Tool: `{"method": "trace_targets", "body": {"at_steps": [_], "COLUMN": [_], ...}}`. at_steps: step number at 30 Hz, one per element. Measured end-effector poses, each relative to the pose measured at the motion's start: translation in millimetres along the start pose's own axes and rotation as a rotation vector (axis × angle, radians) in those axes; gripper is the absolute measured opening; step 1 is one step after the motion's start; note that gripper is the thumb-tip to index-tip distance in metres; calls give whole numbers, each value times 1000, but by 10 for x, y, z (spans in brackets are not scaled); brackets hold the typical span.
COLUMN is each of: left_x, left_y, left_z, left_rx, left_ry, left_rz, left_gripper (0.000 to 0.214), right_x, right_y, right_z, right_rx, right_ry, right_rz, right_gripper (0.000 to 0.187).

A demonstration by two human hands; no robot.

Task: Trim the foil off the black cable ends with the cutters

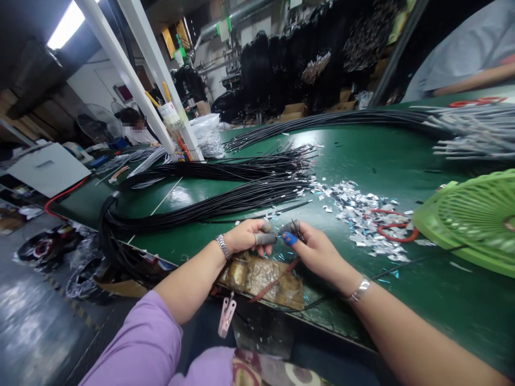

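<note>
My left hand (251, 236) is closed in a pinch over the near edge of the green table, grey tape wrapped round its fingertips. What sits between those fingers is too small to make out. Close beside it, nearly touching, my right hand (311, 244) is also pinched, with blue tape on the thumb and grey on a finger. A thin dark piece (296, 229) shows between its fingers; its kind is unclear. Below the hands lies a tape-covered block (261, 276) with a reddish strip (269, 287) across it. A black cable (418, 260) runs behind my right wrist.
Bundles of black cables (209, 201) lie across the green table (362, 161). Silvery foil scraps (370, 220) and red-handled scissors (396, 230) are right of my hands, beside a green fan (478, 220). A pink clothespin (227, 316) hangs at the edge. A co-worker's sleeve (462, 53) shows far right.
</note>
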State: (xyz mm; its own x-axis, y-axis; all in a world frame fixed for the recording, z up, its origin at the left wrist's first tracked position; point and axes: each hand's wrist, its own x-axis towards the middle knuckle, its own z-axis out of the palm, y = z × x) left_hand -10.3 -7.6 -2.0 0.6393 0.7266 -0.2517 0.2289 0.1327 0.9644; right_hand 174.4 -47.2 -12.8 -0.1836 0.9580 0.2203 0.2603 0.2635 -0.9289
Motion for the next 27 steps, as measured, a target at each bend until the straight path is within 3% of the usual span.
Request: {"method": "trace_targets", "body": {"at_steps": [6,11,17,24,27], "left_x": [-14,-15,2,12,11], "left_y": [-8,-9,-3,-29,-24], "left_z": [-9,9,16,19,25], "left_rx": [-7,2,67,110,84], "left_ry": [-57,20,134,149,156], "left_rz": [-27,11,51,60,64], "left_gripper": [53,48,43,40,43], "right_x": [8,-10,-44,-20,-17], "right_y": [56,67,-24,32,49], "right_z": [61,84,74,65,56], "right_rx": [1,20,8,-7,-3], "right_ry": [6,0,-87,116,102], "right_rz": [11,61,22,64,81], "right_gripper": [22,18,17,25,26]}}
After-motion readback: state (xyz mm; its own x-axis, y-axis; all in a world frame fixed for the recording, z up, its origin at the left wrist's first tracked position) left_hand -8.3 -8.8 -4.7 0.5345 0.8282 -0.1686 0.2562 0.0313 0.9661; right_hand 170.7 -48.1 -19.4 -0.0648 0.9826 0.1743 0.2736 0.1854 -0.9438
